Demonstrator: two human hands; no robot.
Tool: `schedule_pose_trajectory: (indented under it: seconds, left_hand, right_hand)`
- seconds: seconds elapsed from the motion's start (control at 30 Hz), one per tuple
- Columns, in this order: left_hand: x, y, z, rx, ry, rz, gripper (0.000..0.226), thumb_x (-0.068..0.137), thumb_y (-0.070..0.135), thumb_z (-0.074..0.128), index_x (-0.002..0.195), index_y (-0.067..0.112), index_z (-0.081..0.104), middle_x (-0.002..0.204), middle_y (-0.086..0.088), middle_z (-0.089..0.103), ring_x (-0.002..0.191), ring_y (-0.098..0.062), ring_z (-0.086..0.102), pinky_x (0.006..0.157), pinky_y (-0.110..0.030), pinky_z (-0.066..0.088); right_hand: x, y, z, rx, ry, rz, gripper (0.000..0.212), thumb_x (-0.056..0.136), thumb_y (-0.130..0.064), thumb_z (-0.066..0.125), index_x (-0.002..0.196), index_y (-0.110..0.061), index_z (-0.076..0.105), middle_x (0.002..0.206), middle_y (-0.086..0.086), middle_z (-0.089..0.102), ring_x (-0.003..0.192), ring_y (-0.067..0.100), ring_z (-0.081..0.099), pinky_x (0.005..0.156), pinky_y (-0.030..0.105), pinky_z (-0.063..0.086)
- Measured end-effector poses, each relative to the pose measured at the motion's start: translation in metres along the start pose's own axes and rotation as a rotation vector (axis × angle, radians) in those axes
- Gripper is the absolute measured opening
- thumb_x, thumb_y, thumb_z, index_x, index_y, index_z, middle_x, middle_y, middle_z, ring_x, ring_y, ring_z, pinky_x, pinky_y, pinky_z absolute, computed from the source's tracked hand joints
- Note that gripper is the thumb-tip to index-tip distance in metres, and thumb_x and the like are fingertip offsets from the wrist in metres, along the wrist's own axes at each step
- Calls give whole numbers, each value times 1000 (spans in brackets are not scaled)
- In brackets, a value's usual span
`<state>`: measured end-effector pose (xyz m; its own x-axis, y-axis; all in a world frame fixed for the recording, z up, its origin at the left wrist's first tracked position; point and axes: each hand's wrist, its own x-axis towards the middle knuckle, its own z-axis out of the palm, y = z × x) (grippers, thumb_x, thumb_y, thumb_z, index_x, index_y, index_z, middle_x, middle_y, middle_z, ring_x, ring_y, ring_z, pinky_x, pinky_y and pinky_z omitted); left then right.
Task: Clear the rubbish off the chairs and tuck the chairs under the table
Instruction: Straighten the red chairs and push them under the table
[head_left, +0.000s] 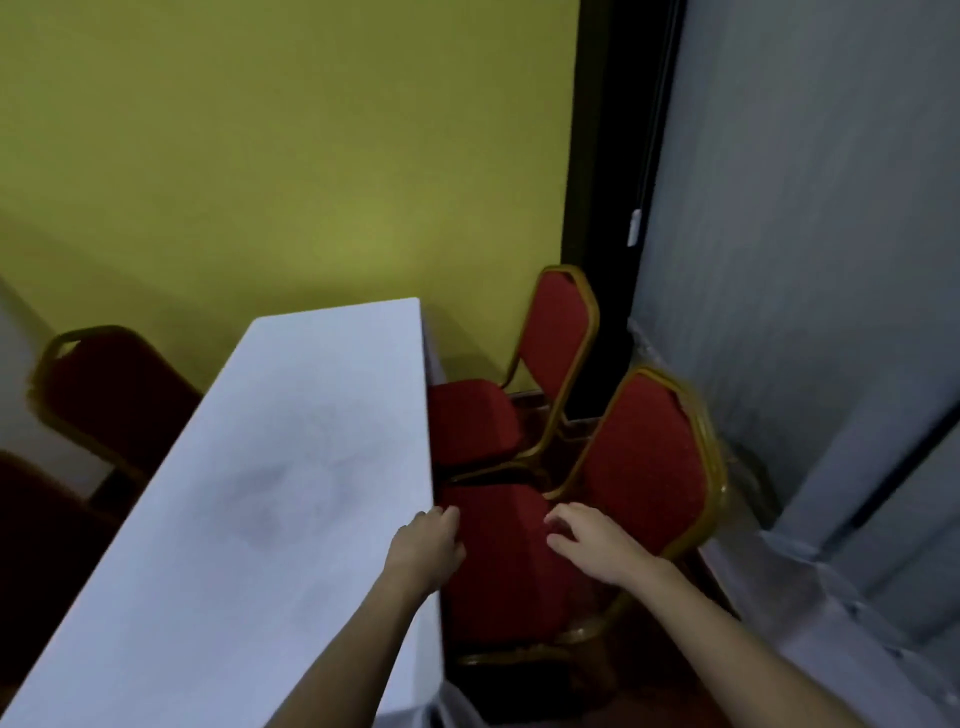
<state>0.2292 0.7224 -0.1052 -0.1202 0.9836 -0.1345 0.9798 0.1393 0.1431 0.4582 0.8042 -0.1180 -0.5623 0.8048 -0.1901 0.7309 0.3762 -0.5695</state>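
A long table (249, 493) under a white cloth runs away from me on the left. Two red padded chairs with gold frames stand along its right side. The near chair (644, 467) has its seat partly under the table edge. Behind it stands the far chair (556, 332), beside the table's end. My left hand (428, 545) hovers over the near seat at the table edge, fingers curled, holding nothing. My right hand (592, 545) hovers over the same seat near the backrest, fingers spread. No rubbish shows on either seat.
A third red chair (98, 395) stands on the table's left side, with another dark red shape at the lower left edge. A yellow wall is behind, a dark door frame (613, 182) and grey curtain (810, 260) on the right. Cloth-covered furniture fills the lower right.
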Motion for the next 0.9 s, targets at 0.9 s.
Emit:
schedule_pose_trajectory:
  seconds: [0.9]
  left_hand:
    - [308,296,-18,-362,-165,118,57,82,47,56,125,12,44,124,-13,53,112,-34,56,92,-46,49]
  right_hand:
    - [129,253,-263,-48,195,41,29,91,-19,51,120,-21,57,119,2,59,112,15,56,98,36,46]
